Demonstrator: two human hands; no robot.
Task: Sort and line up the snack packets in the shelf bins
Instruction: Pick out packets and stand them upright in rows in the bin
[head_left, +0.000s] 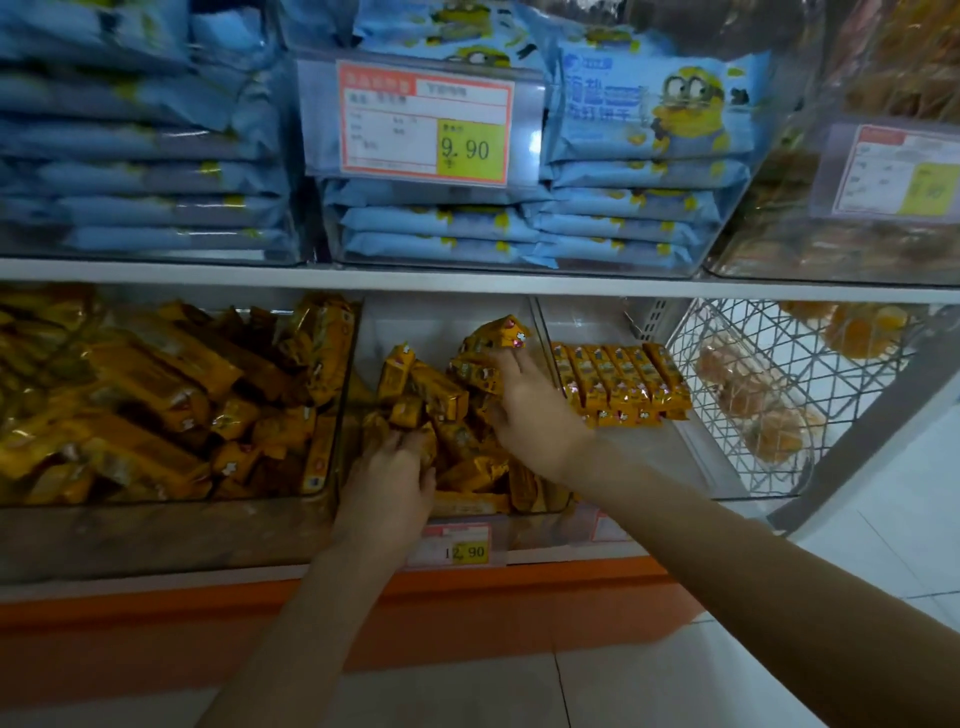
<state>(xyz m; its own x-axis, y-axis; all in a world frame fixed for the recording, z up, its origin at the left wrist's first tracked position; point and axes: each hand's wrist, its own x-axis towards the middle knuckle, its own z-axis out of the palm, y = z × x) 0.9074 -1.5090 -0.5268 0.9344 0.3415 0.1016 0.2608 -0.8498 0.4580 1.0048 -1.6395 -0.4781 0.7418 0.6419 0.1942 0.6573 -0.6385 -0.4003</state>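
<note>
Two hands are in the middle bin (519, 306) of the lower shelf, and the right hand (524, 410) is the one that matters. Its fingers are spread over a tilted packet (493, 338) at the top of the loose pile (457, 415), with the thumb tucked beneath, so it looks to be clasping it. The neat row (618, 384) you are building lies in the right bin (691, 467) at three o'clock from that hand, just past the clear divider. The row's packets stand side by side with their long axes running roughly twelve to six, while your packet points toward one o'clock, so it likely needs a small turn before it goes in. Your left hand (395, 467) is at seven o'clock from the right, well away from the row, with its fingers curled down into the pile. I cannot tell whether it holds anything. The packets are small, glossy yellow-orange bars with crimped ends, and they probably slip easily.
</note>
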